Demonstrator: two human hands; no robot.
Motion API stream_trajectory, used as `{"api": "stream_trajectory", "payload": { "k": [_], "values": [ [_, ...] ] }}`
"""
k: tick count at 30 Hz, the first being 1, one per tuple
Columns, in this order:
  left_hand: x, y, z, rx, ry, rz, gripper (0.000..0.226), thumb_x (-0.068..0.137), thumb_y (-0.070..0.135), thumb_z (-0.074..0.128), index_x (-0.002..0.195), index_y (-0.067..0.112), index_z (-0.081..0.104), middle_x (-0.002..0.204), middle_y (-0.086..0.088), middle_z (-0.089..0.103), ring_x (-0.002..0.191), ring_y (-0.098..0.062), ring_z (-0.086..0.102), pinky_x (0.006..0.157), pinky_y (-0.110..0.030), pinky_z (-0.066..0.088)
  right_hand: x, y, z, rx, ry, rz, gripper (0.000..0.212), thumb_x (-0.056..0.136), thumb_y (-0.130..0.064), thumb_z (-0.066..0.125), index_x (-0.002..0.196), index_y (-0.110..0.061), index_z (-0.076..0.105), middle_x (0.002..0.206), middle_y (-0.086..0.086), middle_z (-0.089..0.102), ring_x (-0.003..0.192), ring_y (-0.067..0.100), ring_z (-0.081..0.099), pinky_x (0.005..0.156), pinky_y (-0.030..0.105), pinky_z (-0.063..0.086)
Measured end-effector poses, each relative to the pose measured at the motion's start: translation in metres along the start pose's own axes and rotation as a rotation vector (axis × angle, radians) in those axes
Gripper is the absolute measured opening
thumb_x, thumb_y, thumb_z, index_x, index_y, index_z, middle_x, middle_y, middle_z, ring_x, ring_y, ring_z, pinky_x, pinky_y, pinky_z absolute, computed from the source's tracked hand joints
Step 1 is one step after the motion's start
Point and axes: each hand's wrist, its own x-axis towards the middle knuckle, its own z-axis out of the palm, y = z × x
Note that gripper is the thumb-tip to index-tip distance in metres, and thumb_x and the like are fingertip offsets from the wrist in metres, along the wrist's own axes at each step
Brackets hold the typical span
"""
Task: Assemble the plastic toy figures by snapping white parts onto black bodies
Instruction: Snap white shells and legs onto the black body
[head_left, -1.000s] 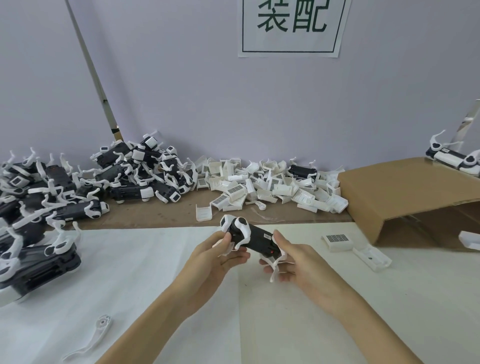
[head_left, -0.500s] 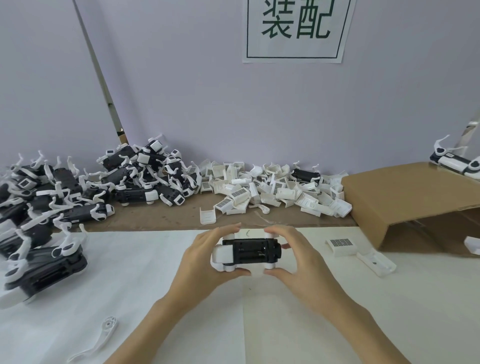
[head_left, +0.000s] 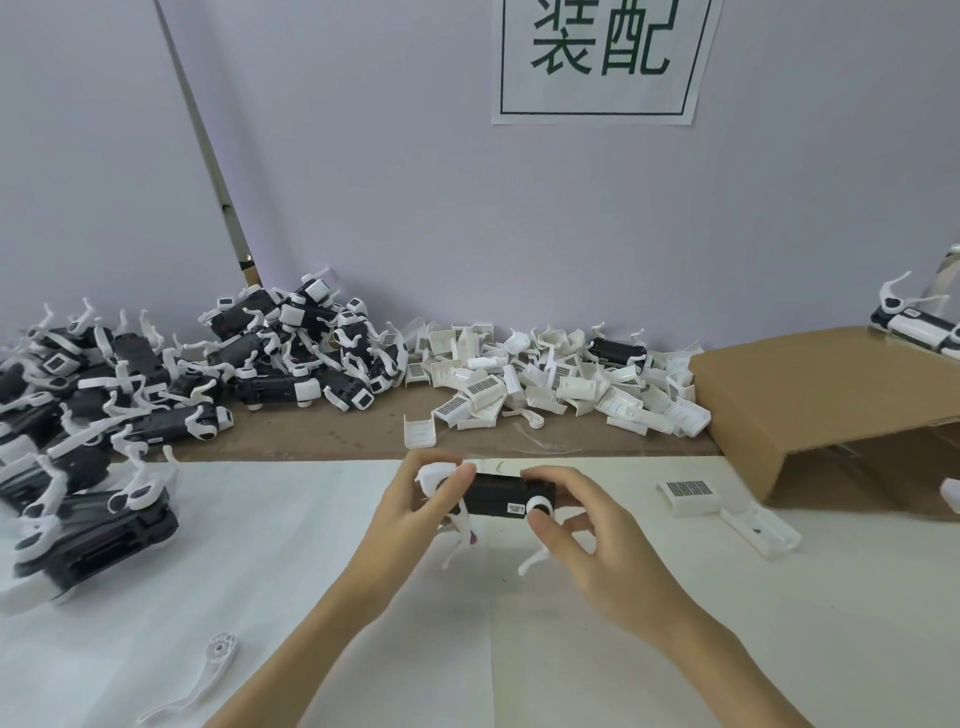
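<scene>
Head camera: we see both hands raised just above the white foam-covered table (head_left: 260, 597), sharing one black oblong plastic toy body (head_left: 493, 496); the left hand (head_left: 410, 525) curls its thumb and fingers round the body's left end, where a white plastic cap (head_left: 434, 475) sits; the right hand (head_left: 597, 545) pinches the right end between forefinger and thumb, beside a round white wheel-like part (head_left: 540, 505); thin white plastic legs (head_left: 460, 535) hang beneath the body. At far left we note a heap of finished black-and-white figures (head_left: 171, 374); at far centre a pile of loose white clip parts (head_left: 550, 384) lies on a brown board; a folded brown cardboard box (head_left: 831, 395) stands at right; a single white curved arm piece (head_left: 208, 670) lies near left.
</scene>
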Motion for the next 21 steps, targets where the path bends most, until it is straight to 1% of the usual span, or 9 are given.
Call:
{"api": "stream_trajectory", "payload": {
  "k": [1,3,5,8,11,14,17,19,21],
  "values": [
    [0.0,-0.002,0.0,-0.005,-0.037,-0.005,0.039,0.087,0.056,0.077,0.119,0.041,0.06,0.092,-0.008,0.078,0.08,-0.019,0.074,0.068,-0.014,0.052,0.001,0.001,-0.002,-0.009,0.0,-0.008,0.029,0.1,-0.027,0.067,0.127,-0.037,0.062,0.125,-0.016,0.066,0.121,0.011,0.059,0.093,0.023,0.051],
    [-0.001,-0.01,0.001,0.02,-0.072,0.034,0.064,0.083,0.04,0.085,0.135,0.046,0.048,0.09,-0.002,0.076,0.071,-0.019,0.071,0.065,-0.023,0.055,0.001,0.003,-0.004,-0.033,-0.01,-0.017,0.035,0.098,-0.021,0.071,0.127,-0.037,0.062,0.128,-0.018,0.064,0.126,0.011,0.056,0.097,0.029,0.051],
    [0.0,-0.017,0.002,0.089,-0.024,0.112,0.08,0.08,0.034,0.09,0.143,0.045,0.042,0.091,-0.001,0.075,0.065,-0.021,0.069,0.059,-0.032,0.057,0.003,0.006,-0.003,-0.026,-0.027,-0.013,0.036,0.097,-0.021,0.072,0.128,-0.038,0.063,0.13,-0.019,0.064,0.128,0.01,0.056,0.099,0.031,0.051],
    [0.002,-0.022,0.002,0.177,0.03,0.188,0.062,0.077,0.044,0.089,0.13,0.035,0.059,0.091,0.002,0.075,0.058,-0.025,0.067,0.054,-0.032,0.057,0.015,0.005,-0.003,0.087,-0.033,0.064,0.026,0.101,-0.042,0.06,0.127,-0.039,0.065,0.125,-0.013,0.069,0.122,0.008,0.062,0.1,0.029,0.05],
    [0.005,-0.029,0.001,0.215,0.054,0.179,0.054,0.076,0.044,0.09,0.121,0.031,0.064,0.09,0.003,0.074,0.061,-0.036,0.064,0.05,-0.033,0.056,0.045,0.008,-0.005,0.167,0.028,0.179,0.042,0.107,-0.055,0.037,0.126,-0.033,0.068,0.115,-0.005,0.074,0.114,0.011,0.068,0.099,0.034,0.051],
    [0.008,-0.034,0.0,0.22,0.031,0.194,0.05,0.078,0.041,0.092,0.118,0.03,0.065,0.086,0.004,0.073,0.059,-0.033,0.063,0.048,-0.033,0.056,0.088,0.021,-0.004,0.082,0.016,0.241,0.041,0.11,-0.047,0.036,0.123,-0.029,0.07,0.122,-0.006,0.072,0.116,0.011,0.067,0.098,0.035,0.052],
    [0.009,-0.033,0.0,0.241,0.024,0.208,0.047,0.078,0.044,0.091,0.115,0.033,0.065,0.088,0.008,0.073,0.059,-0.02,0.064,0.048,-0.031,0.055,0.133,0.03,0.006,0.006,-0.072,0.297,0.032,0.111,-0.043,0.039,0.124,-0.036,0.068,0.125,-0.001,0.068,0.109,0.012,0.069,0.093,0.031,0.057],
    [0.011,-0.033,-0.002,0.242,0.032,0.196,0.048,0.077,0.045,0.09,0.116,0.032,0.065,0.087,0.008,0.072,0.057,-0.021,0.064,0.047,-0.031,0.055,0.158,0.038,0.014,-0.126,-0.103,0.302,0.033,0.112,-0.033,0.038,0.134,-0.039,0.062,0.126,0.007,0.067,0.103,0.021,0.069,0.092,0.038,0.06],
    [0.012,-0.034,-0.004,0.239,0.039,0.181,0.049,0.077,0.045,0.09,0.116,0.032,0.064,0.085,0.008,0.072,0.056,-0.023,0.063,0.047,-0.033,0.055,0.174,0.049,0.023,-0.367,-0.173,0.27,0.047,0.108,-0.012,0.039,0.147,-0.033,0.053,0.134,0.01,0.06,0.1,0.025,0.067,0.084,0.037,0.058]
  ]
}}
